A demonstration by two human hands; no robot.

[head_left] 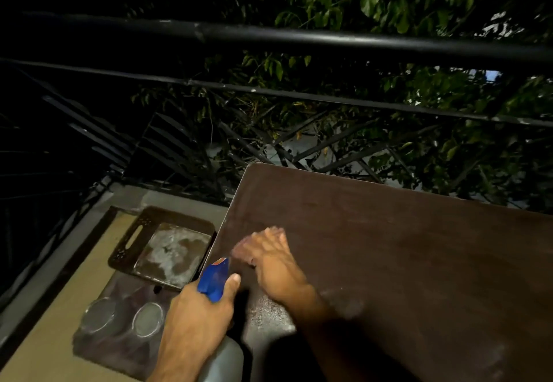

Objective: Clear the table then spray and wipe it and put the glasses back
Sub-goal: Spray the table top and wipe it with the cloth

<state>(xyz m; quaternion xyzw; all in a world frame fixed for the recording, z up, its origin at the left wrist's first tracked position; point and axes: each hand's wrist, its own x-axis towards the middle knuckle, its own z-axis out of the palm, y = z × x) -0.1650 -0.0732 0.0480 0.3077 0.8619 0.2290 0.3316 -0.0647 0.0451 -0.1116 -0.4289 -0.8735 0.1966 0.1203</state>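
Dark brown bench (389,247) by a balcony railing (269,37) lies cleared, both glasses (125,318) down on the floor; left hand (197,312) grips the blue-headed spray bottle (214,280), right hand (269,259), blurred, grip unclear, should wipe overlapping strokes through the wet patch.

We see the left hand (199,307) low in view, its grip curled around a blue-topped spray bottle (214,277), thumb lying up along the head. The right hand (266,257) reaches across on the counter (389,247), motion-blurred, so we cannot tell how its fingers lie.
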